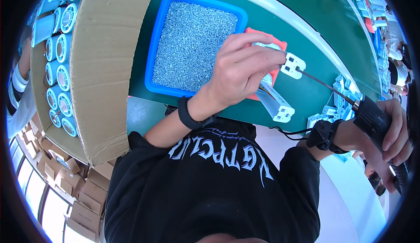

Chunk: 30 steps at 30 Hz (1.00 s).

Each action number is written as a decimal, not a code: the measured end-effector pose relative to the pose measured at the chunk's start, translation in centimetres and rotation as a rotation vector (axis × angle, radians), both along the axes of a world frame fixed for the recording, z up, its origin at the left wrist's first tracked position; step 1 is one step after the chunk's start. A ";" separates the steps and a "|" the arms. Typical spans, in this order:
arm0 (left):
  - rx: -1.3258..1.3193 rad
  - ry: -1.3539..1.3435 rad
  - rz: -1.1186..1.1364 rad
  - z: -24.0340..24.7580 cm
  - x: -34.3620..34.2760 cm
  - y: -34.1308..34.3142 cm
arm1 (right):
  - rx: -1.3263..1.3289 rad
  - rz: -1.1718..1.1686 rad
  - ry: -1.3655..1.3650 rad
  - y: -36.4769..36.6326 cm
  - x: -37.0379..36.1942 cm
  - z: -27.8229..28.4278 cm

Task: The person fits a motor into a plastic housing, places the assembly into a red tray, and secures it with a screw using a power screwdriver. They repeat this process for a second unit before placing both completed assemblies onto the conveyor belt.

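My left hand (245,66) is closed, its fingertips pinching a white plastic end piece (292,65) with several holes. How far that piece reaches behind the fingers is hidden. My right hand (391,133) wraps round the black body of an electric screwdriver (372,119). Its long thin bit (326,85) points left, and the tip meets the face of the white end piece near a hole. Below my left hand, a pale blue long housing (273,103) with coloured wires lies at the table edge. A red-orange foam pad (282,46) sits partly hidden behind the fingers.
A blue tray (153,46) full of small metal screws (194,41) stands on the green table. At left, an open cardboard box (109,68) holds several blue cylinders (63,76). Pale blue parts (334,107) are heaped at right. Another person's sleeve (19,83) shows at far left.
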<state>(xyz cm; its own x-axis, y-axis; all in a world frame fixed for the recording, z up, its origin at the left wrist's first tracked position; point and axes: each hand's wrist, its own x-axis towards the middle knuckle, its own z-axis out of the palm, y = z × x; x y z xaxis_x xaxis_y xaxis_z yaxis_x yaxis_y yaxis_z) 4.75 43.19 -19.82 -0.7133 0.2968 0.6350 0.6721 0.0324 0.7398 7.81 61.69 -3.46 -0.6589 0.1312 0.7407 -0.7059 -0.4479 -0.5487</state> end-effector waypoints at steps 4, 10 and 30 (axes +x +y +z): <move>0.035 -0.021 0.008 0.3 -0.8 -1.1 | 0.039 0.028 -0.019 -0.4 0.1 -0.1; -0.351 -0.137 0.004 0.0 -2.4 -4.9 | 0.177 0.035 -0.037 -1.7 -0.5 -0.6; -0.206 -0.489 -0.095 0.5 -1.4 -3.8 | 0.657 0.235 -0.112 2.7 -0.5 -1.8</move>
<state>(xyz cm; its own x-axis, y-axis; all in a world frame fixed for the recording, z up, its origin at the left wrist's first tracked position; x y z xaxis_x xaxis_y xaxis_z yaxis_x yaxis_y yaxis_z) 3.33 39.43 -19.30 -0.8752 0.4576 0.1570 0.2573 0.1654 0.9521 7.27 64.38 -5.30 -0.6916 -0.4753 0.5439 -0.5548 -0.1326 -0.8213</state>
